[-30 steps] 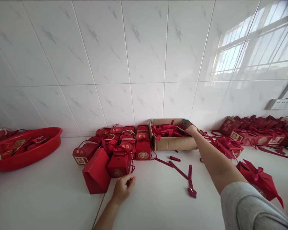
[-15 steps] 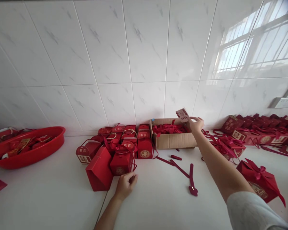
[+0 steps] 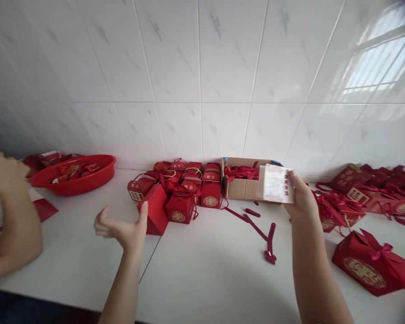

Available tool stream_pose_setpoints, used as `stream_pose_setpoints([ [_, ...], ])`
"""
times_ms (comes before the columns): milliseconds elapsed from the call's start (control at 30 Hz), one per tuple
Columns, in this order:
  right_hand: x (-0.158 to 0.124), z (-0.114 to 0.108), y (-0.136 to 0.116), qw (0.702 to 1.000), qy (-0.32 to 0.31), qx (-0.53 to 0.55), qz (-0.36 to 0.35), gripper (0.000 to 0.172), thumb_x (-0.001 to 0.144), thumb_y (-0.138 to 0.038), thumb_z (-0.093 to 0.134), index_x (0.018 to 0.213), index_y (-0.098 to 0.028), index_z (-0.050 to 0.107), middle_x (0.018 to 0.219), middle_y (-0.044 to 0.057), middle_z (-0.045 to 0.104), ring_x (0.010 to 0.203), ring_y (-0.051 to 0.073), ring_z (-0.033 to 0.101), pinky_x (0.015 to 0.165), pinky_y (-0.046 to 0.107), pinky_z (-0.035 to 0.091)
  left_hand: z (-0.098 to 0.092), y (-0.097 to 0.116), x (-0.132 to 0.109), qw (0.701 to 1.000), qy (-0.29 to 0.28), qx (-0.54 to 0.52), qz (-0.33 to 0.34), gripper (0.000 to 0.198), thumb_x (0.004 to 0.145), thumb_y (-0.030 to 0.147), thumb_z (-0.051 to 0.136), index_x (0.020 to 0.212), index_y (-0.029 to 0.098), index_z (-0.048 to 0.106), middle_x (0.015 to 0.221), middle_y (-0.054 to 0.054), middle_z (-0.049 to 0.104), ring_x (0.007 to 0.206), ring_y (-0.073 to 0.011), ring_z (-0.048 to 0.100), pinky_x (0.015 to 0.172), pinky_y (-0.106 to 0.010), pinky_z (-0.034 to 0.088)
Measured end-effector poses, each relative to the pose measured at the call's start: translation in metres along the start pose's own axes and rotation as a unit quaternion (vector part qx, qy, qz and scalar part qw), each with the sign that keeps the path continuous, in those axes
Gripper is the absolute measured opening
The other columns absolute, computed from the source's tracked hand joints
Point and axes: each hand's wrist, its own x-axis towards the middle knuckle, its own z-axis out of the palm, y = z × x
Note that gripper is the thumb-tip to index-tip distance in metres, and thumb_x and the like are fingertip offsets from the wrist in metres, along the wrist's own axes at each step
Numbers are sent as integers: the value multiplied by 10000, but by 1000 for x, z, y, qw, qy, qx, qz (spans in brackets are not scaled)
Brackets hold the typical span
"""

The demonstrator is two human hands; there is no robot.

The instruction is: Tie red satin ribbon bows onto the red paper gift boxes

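Observation:
My right hand [image 3: 303, 198] is closed on a flat pale card [image 3: 276, 183] with red printed characters, held upright in front of an open cardboard box [image 3: 245, 191]. Red ribbon bows [image 3: 242, 173] lie inside that box. Over the table, my left hand [image 3: 123, 228] has its thumb and fingers spread apart, with nothing between them. Just beyond it stands a plain red gift box [image 3: 158, 211] with a sloping side; whether the thumb touches it I cannot tell. A red box with a gold emblem [image 3: 180, 208] stands beside that one.
Several red gift boxes [image 3: 211, 193] crowd together near the tiled wall. Dark red strips [image 3: 271, 243] lie on the white table [image 3: 202, 270]. At right stands a bow-tied red box [image 3: 371, 265]. At left are a red basin [image 3: 101, 175] with packets and another person's arm [image 3: 16, 220].
My right hand has drawn the card closer and turned it upright. My left hand has lifted off the table, moved left and spread. Another person's arm has come into view at left.

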Motion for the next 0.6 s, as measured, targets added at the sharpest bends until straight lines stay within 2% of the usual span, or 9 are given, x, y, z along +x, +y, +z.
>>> stream_pose_setpoints([
  [67,-7,7,1,1000,-12,20,-18,293,731,-437,700,895,-205,627,887,7,685,767,168,670,677,299,563,7,-6,6,995,-93,8,-42,836,548,547,731,1208,119,448,1233,-198,496,1218,-391,381,990,-603,249],
  [133,-15,15,4,999,-15,14,-43,258,762,-438,672,887,-221,612,873,-8,679,756,154,666,683,296,558,15,-15,9,981,-184,-21,-63,659,597,511,706,1112,135,538,1085,-143,615,1076,-340,527,961,-543,337],
  [200,-21,21,4,999,-17,-3,-46,224,775,-420,660,865,-222,608,812,-19,670,702,148,659,670,296,552,16,-23,11,970,-227,-47,-71,448,651,475,668,942,138,622,871,-91,674,859,-270,614,846,-436,452],
  [267,-27,24,3,999,-23,-17,-21,183,770,-377,660,849,-217,618,753,-24,659,646,148,648,647,296,544,9,-27,11,970,-224,-57,-75,354,699,455,626,846,134,650,756,-70,677,742,-230,627,738,-363,494],
  [367,-36,23,-7,999,-32,-24,-4,141,747,-260,626,881,-221,651,750,-25,662,618,146,631,587,276,522,-16,-21,5,974,-199,-75,-76,369,750,456,587,913,132,653,809,-73,693,753,-211,640,687,-309,509],
  [433,-46,22,-15,998,-37,-26,-38,205,721,-179,608,910,-231,669,780,-26,672,642,134,627,569,245,506,-35,-9,-7,974,-193,-95,-64,373,758,465,599,935,141,647,849,-66,697,783,-202,643,701,-290,515],
  [500,-58,23,-24,993,-40,-42,-100,249,728,-147,624,953,-242,676,854,-16,689,724,126,637,621,225,513,-50,8,-24,962,-219,-156,-42,347,767,442,618,942,143,640,880,-67,701,815,-199,649,762,-298,520],
  [567,-71,26,-31,982,-41,-94,-157,288,753,-167,661,1027,-255,666,934,2,694,812,134,645,685,228,526,-55,29,-46,940,-245,-225,-75,378,774,435,624,1009,140,612,912,-85,705,818,-200,666,744,-298,540],
  [600,-76,26,-33,975,-55,-131,-173,318,761,-186,675,1068,-263,652,963,10,692,837,144,648,699,239,535,-54,39,-58,928,-247,-258,-103,460,759,435,643,1104,140,567,893,-88,710,784,-199,676,705,-296,552],
])
